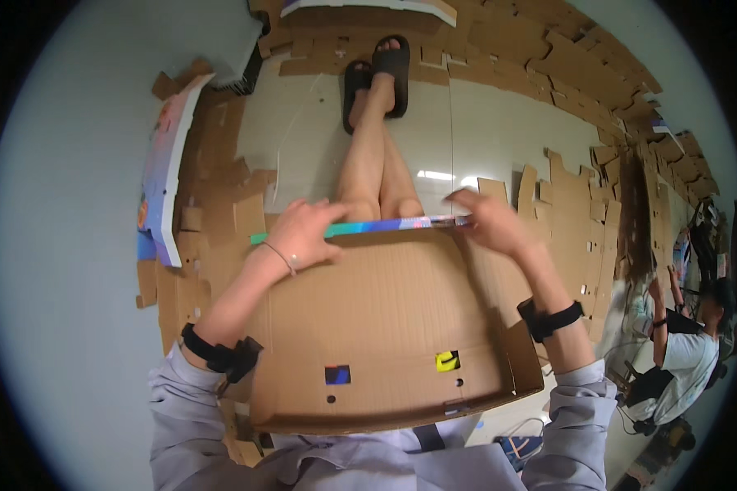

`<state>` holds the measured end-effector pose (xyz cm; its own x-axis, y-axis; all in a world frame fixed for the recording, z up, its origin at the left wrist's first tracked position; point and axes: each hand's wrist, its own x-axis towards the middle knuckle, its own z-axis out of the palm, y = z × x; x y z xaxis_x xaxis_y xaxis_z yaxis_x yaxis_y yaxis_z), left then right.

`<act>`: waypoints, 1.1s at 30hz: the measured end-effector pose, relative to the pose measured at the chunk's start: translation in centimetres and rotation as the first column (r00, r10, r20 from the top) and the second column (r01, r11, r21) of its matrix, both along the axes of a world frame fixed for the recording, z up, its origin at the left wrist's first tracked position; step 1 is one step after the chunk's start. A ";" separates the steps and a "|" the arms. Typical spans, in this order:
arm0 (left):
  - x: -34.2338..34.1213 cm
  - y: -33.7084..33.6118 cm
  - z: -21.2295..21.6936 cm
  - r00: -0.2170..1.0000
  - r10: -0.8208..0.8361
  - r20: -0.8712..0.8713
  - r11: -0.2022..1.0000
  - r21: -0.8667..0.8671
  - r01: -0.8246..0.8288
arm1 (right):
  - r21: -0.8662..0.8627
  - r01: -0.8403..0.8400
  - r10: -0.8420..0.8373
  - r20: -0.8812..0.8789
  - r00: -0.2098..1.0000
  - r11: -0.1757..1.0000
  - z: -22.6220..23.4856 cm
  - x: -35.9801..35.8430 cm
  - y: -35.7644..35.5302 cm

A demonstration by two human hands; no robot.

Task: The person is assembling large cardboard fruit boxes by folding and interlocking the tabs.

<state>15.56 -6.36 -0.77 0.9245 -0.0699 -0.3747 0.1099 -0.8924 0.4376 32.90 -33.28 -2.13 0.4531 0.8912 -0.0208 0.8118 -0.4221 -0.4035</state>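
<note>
The person sits with legs stretched out and crossed, and a large flat cardboard box blank (385, 327) lies across the lap with its plain brown inner side up. The left hand (303, 233) is closed over the far edge of the sheet, fingers curled on top of it, and the right hand (491, 221) pinches the same edge more to the right with bent fingers. Along this edge one sees the colourful printed outer face as a thin blue and green strip, so it seems to me the far flap is being bent up or over, and two hands spread apart keep the long fold straight. The near side of the sheet rests against the body, which holds it steady. Each wrist carries a black strap. The floor (483, 123) is of pale shiny tiles and it reflects a light. Many other cardboard pieces (221, 204) lie around in stacks, on the left and along the far side, and one printed blank (168, 164) stands leaning at the left. At the right, well apart, another person (684, 352) in a white shirt sits among more cardboard.
</note>
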 end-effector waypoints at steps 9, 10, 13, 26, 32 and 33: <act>-4.8 11.4 2.9 0.623 0.776 0.097 0.563 -0.553 -0.615 | -0.016 0.540 -0.529 -0.228 0.817 0.841 1.4 6.9 -10.2; -7.0 12.2 2.1 0.614 0.789 0.028 0.526 -0.548 -0.650 | -0.069 0.517 -0.518 -0.227 0.825 0.853 0.1 6.0 -12.4; -14.2 13.9 -1.6 0.535 0.818 -0.210 0.362 -0.535 -0.763 | -0.508 0.291 -0.469 -0.267 0.842 0.811 -3.7 2.8 -20.9; -40.8 5.7 -17.3 0.092 0.637 -0.765 -0.548 -0.534 -0.644 | -0.495 0.854 -0.342 -0.784 -0.519 -0.161 -9.4 -18.9 -31.1; -42.5 -2.4 -15.4 -0.088 0.625 -0.776 -0.688 -0.494 -0.532 | -0.463 0.872 -0.145 -0.863 -0.484 -0.155 -10.4 -22.3 -27.3; -42.2 -3.2 -15.1 -0.101 0.626 -0.774 -0.701 -0.501 -0.508 | -0.463 0.875 -0.120 -0.870 -0.479 -0.139 -10.1 -22.4 -26.2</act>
